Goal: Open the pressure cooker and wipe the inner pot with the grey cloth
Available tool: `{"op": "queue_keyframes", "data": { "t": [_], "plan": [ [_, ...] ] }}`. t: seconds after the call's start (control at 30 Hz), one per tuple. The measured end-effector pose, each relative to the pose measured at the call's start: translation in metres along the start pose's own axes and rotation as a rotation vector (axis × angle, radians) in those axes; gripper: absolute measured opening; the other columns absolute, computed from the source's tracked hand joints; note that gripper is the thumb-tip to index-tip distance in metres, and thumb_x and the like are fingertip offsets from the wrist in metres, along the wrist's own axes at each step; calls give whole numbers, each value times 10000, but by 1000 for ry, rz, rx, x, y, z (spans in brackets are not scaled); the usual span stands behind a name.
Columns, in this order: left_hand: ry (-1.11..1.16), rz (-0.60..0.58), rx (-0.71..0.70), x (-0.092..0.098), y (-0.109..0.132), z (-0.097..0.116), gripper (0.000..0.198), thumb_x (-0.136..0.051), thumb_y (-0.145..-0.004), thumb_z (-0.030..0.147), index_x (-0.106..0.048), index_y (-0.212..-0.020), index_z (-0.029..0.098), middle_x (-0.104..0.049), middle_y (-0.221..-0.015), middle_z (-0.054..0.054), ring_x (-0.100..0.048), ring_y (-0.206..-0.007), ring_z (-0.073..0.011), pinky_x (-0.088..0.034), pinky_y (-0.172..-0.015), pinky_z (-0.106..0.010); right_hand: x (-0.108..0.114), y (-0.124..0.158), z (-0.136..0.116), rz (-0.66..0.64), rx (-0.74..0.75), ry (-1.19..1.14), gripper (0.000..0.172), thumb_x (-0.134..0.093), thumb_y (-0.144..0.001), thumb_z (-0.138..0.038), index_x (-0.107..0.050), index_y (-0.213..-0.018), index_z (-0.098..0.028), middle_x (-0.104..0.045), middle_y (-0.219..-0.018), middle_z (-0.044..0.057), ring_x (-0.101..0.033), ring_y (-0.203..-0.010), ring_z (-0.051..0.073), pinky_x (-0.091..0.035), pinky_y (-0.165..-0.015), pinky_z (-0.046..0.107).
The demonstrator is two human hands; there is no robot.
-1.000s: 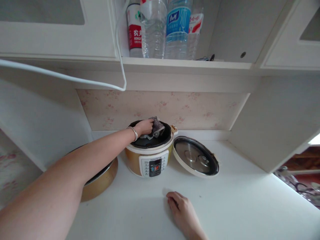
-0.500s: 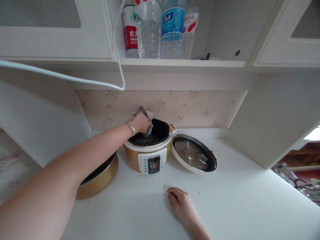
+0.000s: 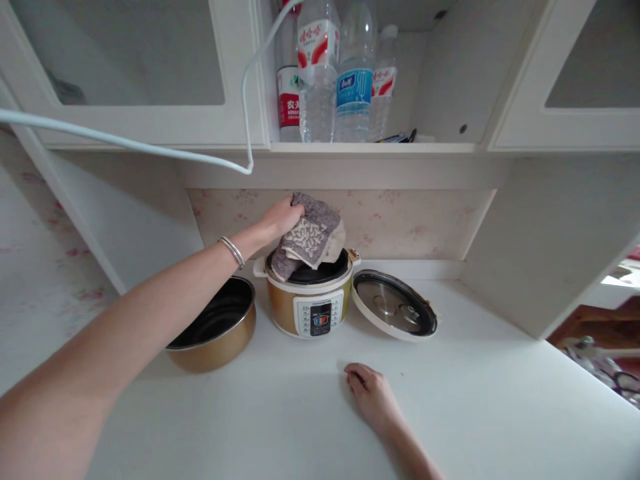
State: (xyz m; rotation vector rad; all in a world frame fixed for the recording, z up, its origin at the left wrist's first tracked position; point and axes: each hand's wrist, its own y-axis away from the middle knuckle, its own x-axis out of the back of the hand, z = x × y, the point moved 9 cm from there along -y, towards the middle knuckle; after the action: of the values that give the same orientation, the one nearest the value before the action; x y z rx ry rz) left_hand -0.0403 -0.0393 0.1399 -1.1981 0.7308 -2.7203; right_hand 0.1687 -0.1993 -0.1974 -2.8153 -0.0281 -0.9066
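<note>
Pinched in my left hand (image 3: pixel 285 217) is a grey-brown and cream patterned towel (image 3: pixel 317 233), which hangs over the open top of a gold and white electric pressure cooker (image 3: pixel 283 310). The towel covers part of the cooker's dark inside. My right hand (image 3: pixel 369 392) rests on the white counter in front of the cooker, its fingers curled with nothing visible in them. To the right of the cooker lies its lid (image 3: pixel 395 310), with the metal underside facing up. A gold inner pot (image 3: pixel 223 347) with a black inside stands to the left, partly behind my left forearm.
Above the counter (image 3: pixel 300 413) is an open cabinet shelf (image 3: pixel 425 150) holding several plastic bottles (image 3: pixel 354 93). A white cable (image 3: pixel 150 152) hangs across the front left of the cabinet. Side panels and a floral back wall (image 3: pixel 415 220) bound the space.
My left hand has lifted the towel from inside the cooker to above its rim, and the towel has spread out. The view has shifted. My right hand stays on the counter.
</note>
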Motion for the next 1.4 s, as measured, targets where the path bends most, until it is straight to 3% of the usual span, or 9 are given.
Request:
{"op": "queue_keyframes", "data": {
  "t": [0.13, 0.33, 0.53, 0.67, 0.8, 0.93, 1.13, 1.3, 1.4],
  "plan": [
    [682, -139, 171, -31, 34, 19, 128, -530, -724, 247, -556, -823, 170, -583, -648, -6, -562, -584, -136, -439, -547, -243, -3, 8, -3, 9, -42, -43, 299, -420, -834, -326, -688, -888, -204, -704, -876, 54, -629, -829, 202, -449, -765, 302],
    [1273, -450, 372, -137, 117, 44, 76, -548, -729, 222, -560, -756, 152, -587, -617, -20, -561, -559, -117, -459, -545, -219, -30, 52, -21, -123, -119, -317, 294, -479, -813, -374, -675, -902, -174, -702, -818, 52, -617, -781, 191, -447, -725, 294],
    [1132, -700, 650, -264, 234, -11, 133, -591, -755, 255, -624, -848, 167, -664, -725, -45, -607, -629, -158, -502, -587, -270, -50, 104, -38, -359, -131, -499, 336, -574, -806, -479, -689, -880, -172, -695, -800, 49, -611, -774, 180, -446, -734, 292],
    [906, -711, 587, -285, 268, -49, 196, -652, -764, 277, -653, -927, 168, -681, -924, -75, -615, -781, -163, -499, -632, -249, -47, 108, -41, -392, -165, -574, 384, -610, -782, -526, -689, -896, -168, -697, -796, 56, -611, -761, 174, -452, -737, 297],
    [817, -592, 555, -256, 273, -82, 327, -682, -755, 368, -616, -1013, 178, -634, -937, -58, -586, -629, -112, -473, -558, -226, -46, 98, -48, -388, -207, -603, 421, -620, -759, -554, -686, -895, -161, -694, -781, 65, -613, -725, 173, -461, -707, 307],
    [813, -450, 561, -198, 287, -121, 287, -682, -731, 324, -594, -967, 187, -591, -805, -8, -558, -518, -90, -445, -503, -220, -47, 80, -65, -402, -187, -600, 426, -595, -772, -536, -681, -951, -159, -698, -893, 86, -616, -709, 166, -469, -696, 323],
    [746, -123, 582, -69, 321, -187, 246, -649, -721, 299, -630, -946, 201, -625, -790, -3, -591, -605, -120, -480, -595, -252, -60, 36, -101, -421, -120, -553, 314, -580, -786, -367, -647, -1030, -181, -672, -1035, 74, -627, -765, 156, -478, -719, 326],
    [507, 505, 627, 62, 351, -263, 311, -647, -702, 339, -596, -983, 214, -612, -1015, -23, -595, -753, -144, -493, -571, -244, -98, -11, -136, -456, -101, -555, 370, -603, -766, -336, -586, -1100, -178, -650, -1093, 89, -626, -831, 176, -491, -687, 323],
    [459, 732, 638, 106, 365, -298, 339, -641, -699, 335, -590, -1012, 215, -599, -1034, -18, -593, -849, -155, -509, -616, -239, -123, -46, -151, -399, -112, -482, 458, -626, -763, -350, -551, -1189, -198, -593, -1217, 93, -599, -956, 202, -490, -752, 347]
  ]
}}
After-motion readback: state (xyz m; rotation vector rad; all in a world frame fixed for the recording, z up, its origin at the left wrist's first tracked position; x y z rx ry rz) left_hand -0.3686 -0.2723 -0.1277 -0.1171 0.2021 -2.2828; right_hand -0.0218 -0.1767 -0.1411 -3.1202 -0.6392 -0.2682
